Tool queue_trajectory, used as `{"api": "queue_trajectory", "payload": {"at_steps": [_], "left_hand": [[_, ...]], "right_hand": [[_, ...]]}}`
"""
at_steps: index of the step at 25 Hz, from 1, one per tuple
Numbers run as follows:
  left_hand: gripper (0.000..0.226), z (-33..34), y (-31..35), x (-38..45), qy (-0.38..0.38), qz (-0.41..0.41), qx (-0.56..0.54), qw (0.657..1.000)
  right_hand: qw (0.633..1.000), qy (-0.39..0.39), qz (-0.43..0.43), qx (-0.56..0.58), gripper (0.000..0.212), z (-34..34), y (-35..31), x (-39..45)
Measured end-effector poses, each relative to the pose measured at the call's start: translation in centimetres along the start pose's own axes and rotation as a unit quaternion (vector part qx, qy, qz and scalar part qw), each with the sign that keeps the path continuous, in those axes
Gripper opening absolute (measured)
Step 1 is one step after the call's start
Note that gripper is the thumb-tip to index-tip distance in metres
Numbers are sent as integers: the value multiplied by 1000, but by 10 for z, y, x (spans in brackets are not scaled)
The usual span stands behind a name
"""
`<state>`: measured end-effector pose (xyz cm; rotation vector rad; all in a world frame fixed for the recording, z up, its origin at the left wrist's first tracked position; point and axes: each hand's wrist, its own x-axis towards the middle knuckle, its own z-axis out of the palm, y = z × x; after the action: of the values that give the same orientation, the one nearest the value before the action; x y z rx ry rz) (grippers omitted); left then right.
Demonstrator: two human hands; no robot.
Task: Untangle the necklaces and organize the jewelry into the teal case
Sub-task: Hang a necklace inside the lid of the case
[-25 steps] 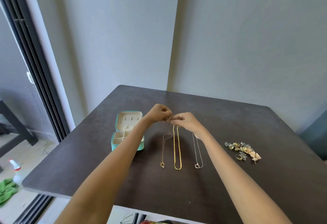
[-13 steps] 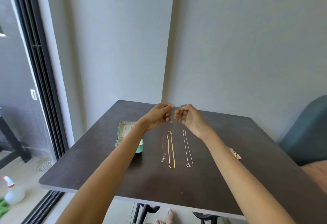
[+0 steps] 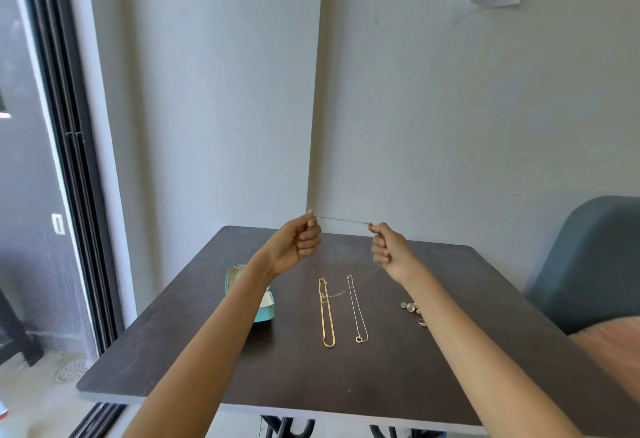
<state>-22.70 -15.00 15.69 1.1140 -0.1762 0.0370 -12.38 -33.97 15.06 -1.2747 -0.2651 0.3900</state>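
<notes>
Teal case [image 3: 266,313] sits open on dark table [image 3: 242,378], partly behind left arm; inside looks pale, contents hidden. Left hand [image 3: 294,245] and right hand [image 3: 389,252] raised above table, fingers curled, each pinching one end of thin silver chain [image 3: 343,220]. Chain pulled straight between hands, hard to see. Flat gold necklace [image 3: 327,313] lies in long loop on table. Thin necklace with small ring [image 3: 356,306] lies just beside it. Small shiny pile of jewelry [image 3: 412,309] near right arm.
</notes>
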Motion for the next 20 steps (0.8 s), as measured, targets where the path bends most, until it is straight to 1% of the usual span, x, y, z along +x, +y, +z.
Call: {"api": "queue_trajectory", "payload": {"at_steps": [3, 5, 8, 10, 13, 17, 20], "left_hand": [[29, -2, 1, -1, 33, 29, -91, 995], [27, -3, -1, 0, 63, 57, -136, 987], [25, -5, -8, 4, 127, 105, -187, 968], [23, -6, -13, 6, 156, 122, -202, 959], [22, -3, -21, 9, 155, 108, -162, 969], [25, 6, -32, 18, 167, 72, -21, 983], [29, 11, -40, 21, 160, 49, 62, 984]], "right_hand": [[998, 18, 13, -52, 9, -6, 18, -4], [992, 11, 18, -125, 6, -9, 26, -8], [972, -16, 18, -233, 18, -11, 34, -13], [967, -28, 4, -254, 16, -8, 33, -14], [956, -75, -33, -280, 17, 2, 21, -15], [918, -134, -85, -363, 13, 24, 1, -15], [890, -145, -125, -414, 11, 39, -8, -15]]}}
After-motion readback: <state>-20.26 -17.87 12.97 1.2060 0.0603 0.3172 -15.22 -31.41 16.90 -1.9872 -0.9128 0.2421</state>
